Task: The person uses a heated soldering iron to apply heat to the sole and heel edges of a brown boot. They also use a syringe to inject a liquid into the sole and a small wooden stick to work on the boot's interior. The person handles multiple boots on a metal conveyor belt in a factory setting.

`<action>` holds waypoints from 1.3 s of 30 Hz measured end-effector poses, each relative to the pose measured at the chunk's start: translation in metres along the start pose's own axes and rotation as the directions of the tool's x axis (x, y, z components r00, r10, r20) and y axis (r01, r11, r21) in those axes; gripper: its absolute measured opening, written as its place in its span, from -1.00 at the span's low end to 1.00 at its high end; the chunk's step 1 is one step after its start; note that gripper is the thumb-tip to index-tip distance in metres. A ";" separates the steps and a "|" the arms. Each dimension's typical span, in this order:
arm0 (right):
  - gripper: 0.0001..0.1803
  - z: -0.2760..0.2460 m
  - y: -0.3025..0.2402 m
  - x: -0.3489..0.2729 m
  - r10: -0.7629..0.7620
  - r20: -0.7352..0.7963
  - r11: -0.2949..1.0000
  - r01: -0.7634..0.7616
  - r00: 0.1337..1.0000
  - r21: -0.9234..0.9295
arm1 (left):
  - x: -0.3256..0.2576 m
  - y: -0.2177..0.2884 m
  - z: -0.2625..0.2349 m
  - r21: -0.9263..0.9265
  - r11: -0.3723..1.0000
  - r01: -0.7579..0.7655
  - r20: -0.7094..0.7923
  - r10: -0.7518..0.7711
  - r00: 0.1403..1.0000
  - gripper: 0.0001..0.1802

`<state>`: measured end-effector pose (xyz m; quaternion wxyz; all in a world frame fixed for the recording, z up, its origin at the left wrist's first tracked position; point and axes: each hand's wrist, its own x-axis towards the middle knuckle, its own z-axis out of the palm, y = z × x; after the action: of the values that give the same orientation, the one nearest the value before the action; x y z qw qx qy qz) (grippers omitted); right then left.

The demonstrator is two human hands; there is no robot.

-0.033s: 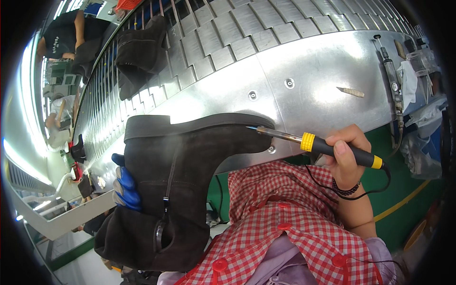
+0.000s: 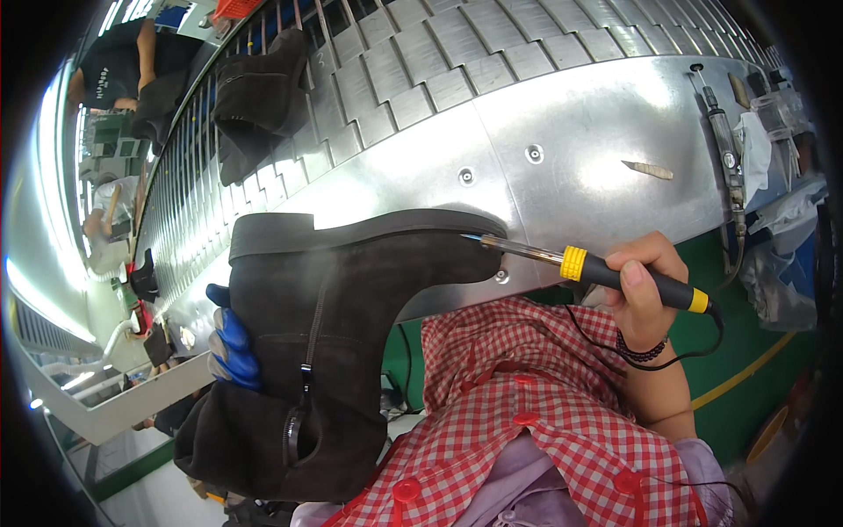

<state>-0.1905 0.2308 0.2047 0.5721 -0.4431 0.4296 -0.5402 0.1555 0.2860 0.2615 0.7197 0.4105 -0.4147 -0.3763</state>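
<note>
Steel bench [image 2: 606, 123] behind; left hand [image 2: 230, 347] grips boot [image 2: 351, 299], right hand [image 2: 639, 285] grips soldering iron [image 2: 606, 270].

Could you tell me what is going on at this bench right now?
A person holds a dark suede ankle boot upside-down against the metal bench, the blue-gloved left hand gripping its shaft. The bare right hand holds a black-and-yellow heated tool, its tip at the boot's toe by the sole edge. Another boot lies on the slatted conveyor behind.
</note>
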 end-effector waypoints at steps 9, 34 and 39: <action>-0.79 -0.013 -0.003 -0.007 -0.057 -0.017 0.998 0.058 0.998 0.020 | -0.005 0.005 0.000 0.014 1.000 -0.009 -0.007 0.009 1.000 -0.26; -0.81 -0.006 0.003 -0.008 0.022 -0.014 1.000 -0.022 1.000 -0.003 | -0.004 0.013 0.003 0.019 1.000 -0.008 -0.010 0.009 1.000 -0.27; -0.76 -0.022 0.010 -0.016 0.033 -0.059 0.999 -0.033 0.998 -0.007 | -0.008 0.011 0.005 0.041 0.999 -0.015 -0.021 0.015 1.000 -0.27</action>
<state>-0.2104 0.2463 0.1904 0.5662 -0.4221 0.4557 -0.5418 0.1503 0.2953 0.2707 0.7183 0.4260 -0.4177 -0.3580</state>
